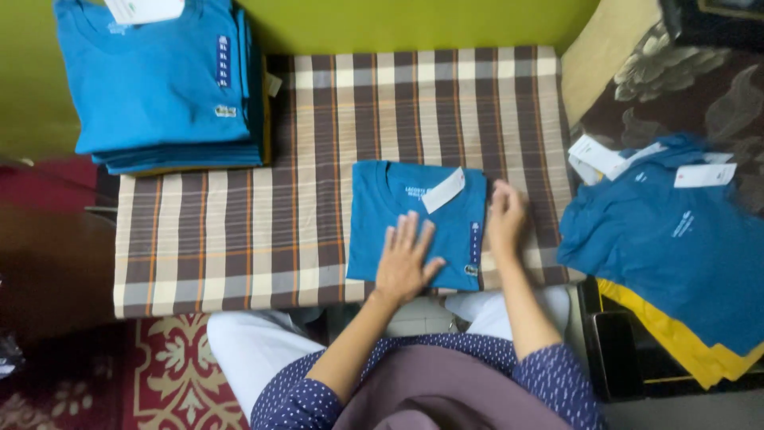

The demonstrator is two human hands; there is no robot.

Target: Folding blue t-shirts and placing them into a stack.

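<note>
A folded blue t-shirt (pixel 390 207) with a white tag lies on a brown-and-white plaid cloth (pixel 239 239). My left hand (pixel 406 259) rests flat on its lower middle, fingers spread. My right hand (pixel 506 219) presses the shirt's right edge, fingers curled down onto the fabric. Neither hand holds anything.
A neat stack of folded blue shirts (pixel 163 84) sits at the upper left. A loose heap of blue shirts (pixel 676 239) with white tags lies at the right, over yellow garments (pixel 684 342). A patterned red rug (pixel 159 374) covers the floor below.
</note>
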